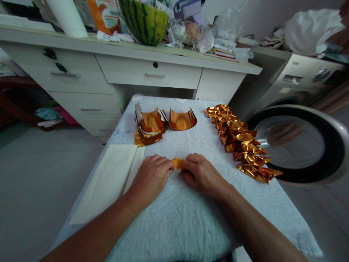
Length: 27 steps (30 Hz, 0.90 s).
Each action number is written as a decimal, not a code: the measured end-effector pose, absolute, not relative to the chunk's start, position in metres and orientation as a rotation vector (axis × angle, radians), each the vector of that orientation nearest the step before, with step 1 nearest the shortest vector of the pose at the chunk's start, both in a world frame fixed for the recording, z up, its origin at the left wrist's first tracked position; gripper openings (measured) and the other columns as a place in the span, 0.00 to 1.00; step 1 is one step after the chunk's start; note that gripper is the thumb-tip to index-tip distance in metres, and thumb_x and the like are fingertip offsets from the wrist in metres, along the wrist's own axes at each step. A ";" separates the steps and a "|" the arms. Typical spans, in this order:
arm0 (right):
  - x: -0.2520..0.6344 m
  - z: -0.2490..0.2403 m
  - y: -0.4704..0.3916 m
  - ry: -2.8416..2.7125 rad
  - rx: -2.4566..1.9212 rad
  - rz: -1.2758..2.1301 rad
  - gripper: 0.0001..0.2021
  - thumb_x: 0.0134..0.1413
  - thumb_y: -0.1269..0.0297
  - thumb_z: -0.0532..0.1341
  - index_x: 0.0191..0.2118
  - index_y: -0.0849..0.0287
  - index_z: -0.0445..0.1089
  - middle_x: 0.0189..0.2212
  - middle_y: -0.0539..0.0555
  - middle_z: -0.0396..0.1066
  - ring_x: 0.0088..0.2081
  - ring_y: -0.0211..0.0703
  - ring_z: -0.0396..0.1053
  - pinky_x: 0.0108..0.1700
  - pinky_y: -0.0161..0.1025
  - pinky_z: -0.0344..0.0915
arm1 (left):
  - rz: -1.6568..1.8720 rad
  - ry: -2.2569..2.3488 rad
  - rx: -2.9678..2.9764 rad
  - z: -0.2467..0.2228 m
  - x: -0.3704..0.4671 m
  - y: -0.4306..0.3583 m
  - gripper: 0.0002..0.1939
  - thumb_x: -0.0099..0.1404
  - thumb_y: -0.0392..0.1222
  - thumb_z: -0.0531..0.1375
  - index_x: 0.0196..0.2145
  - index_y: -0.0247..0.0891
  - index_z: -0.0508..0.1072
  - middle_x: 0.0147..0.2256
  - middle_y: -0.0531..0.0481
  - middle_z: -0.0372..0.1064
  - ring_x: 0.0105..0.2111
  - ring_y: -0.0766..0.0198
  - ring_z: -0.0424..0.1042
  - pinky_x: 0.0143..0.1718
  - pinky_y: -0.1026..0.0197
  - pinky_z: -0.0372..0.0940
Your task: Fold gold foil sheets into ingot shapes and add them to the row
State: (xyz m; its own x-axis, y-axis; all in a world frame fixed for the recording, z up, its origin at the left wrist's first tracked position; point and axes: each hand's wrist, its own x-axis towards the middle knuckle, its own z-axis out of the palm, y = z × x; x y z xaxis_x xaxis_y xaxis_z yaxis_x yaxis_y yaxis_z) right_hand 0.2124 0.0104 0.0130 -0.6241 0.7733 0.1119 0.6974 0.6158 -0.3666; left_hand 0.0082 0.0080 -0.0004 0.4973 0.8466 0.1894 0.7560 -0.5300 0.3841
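Note:
Between my two hands is a small folded strip of gold foil paper (178, 163), low over the cloth. My left hand (152, 174) is closed on its left end, and my right hand (201, 173) pinches the right end; both ends are hidden by fingers. Beyond the left hand stands a stack of curled gold foil sheets (153, 122), and beside it a single curled sheet (182, 120). To the right, several crumpled, folded gold foil pieces (237, 136) lie in an overlapping row. White paper sheets (106, 178) rest left of my left hand.
A pale quilted cloth (174, 225) covers the table. Behind it is a white drawer cabinet (152, 74) bearing a cut watermelon (144, 22), bags and packages. At right, a washing machine's round door (297, 142) stands open close to the table's edge.

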 end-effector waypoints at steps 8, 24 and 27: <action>0.217 0.014 0.013 -2.481 -1.273 0.574 0.06 0.60 0.75 0.58 0.37 0.61 0.72 0.33 0.53 0.68 0.37 0.42 0.63 0.41 0.38 0.59 | 0.429 1.433 2.451 0.000 0.009 0.006 0.06 0.69 0.38 0.57 0.39 0.38 0.74 0.36 0.47 0.73 0.39 0.55 0.70 0.42 0.53 0.62; 0.206 0.008 0.014 -2.382 -1.552 0.535 0.06 0.62 0.71 0.57 0.36 0.61 0.72 0.32 0.54 0.71 0.36 0.43 0.65 0.41 0.40 0.58 | 0.370 1.613 2.429 -0.001 0.012 0.007 0.05 0.68 0.40 0.58 0.33 0.39 0.70 0.33 0.49 0.73 0.36 0.56 0.70 0.37 0.55 0.61; 0.205 0.008 0.013 -2.364 -1.578 0.539 0.05 0.61 0.72 0.58 0.36 0.60 0.72 0.33 0.54 0.72 0.37 0.43 0.66 0.42 0.40 0.59 | 0.382 1.630 2.380 0.001 0.013 0.008 0.03 0.66 0.39 0.59 0.34 0.40 0.70 0.33 0.50 0.74 0.35 0.56 0.71 0.36 0.56 0.61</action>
State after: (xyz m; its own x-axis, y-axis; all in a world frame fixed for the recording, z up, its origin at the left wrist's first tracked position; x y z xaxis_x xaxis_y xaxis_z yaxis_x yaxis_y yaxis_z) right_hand 0.2046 0.0133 0.0085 -0.3833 0.9236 0.0008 0.8318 0.3456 -0.4343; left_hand 0.0132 0.0078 0.0008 0.3466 0.9343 0.0831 0.8741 -0.3538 0.3328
